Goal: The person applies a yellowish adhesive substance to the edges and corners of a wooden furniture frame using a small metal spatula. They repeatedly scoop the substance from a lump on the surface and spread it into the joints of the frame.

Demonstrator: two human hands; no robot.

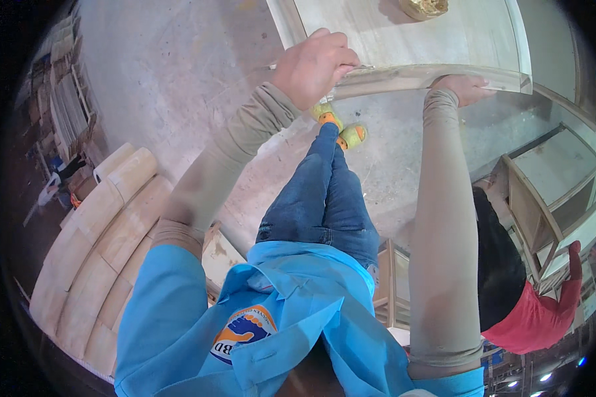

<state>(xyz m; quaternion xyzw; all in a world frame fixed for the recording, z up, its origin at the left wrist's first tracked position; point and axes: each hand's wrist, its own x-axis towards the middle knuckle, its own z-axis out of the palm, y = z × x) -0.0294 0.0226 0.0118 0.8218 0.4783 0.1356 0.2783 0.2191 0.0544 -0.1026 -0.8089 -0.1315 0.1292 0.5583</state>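
Observation:
A pale wooden furniture piece [417, 43] with a broad flat top stands in front of me, at the upper edge of the view. My left hand [318, 66] is closed at its near edge [404, 78], pinching a thin, slim tool whose tip [367, 67] touches that edge. The tool's kind is mostly hidden by my fingers. Farther right, my right hand [462, 90] grips the near side of the same piece, with some fingers out of sight. On the top sits a container [422, 8] of yellowish-brown paste, cut off by the frame.
Stacked curved wooden pieces [99, 258] stand at the left. A person in a red top [533, 321] bends at the lower right, near wooden cabinet frames [556, 172]. Piled boards [66, 109] lie at the far left. The concrete floor [179, 66] is stained.

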